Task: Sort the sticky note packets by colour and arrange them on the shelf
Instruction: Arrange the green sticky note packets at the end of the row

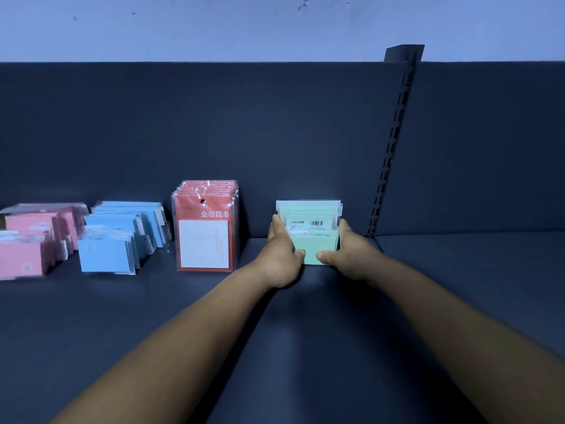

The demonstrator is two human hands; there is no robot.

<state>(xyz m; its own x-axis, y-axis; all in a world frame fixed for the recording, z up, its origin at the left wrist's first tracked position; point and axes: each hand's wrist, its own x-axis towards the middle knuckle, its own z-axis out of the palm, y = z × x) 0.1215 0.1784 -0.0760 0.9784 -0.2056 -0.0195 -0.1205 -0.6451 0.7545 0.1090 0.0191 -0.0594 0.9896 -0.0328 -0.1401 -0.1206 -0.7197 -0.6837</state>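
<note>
Two hands clamp the upright stack of mint-green cellophane-wrapped sticky note packets (309, 232): left hand (282, 255) and right hand (348, 254) grip its side edges, thumbs in front. Stack stands right of the red packets (204, 226). Wrappers probably slippery, packets light; hold the sides. Four colour groups; packet counts indistinct.

four packet stacks (205, 228) side by side on shelf (428, 301)

Four colour groups on the shelf (428, 286): pink packets (27, 240), blue packets (119, 237), red packets (205, 228), green packets (310, 231); packet counts unclear.
</note>
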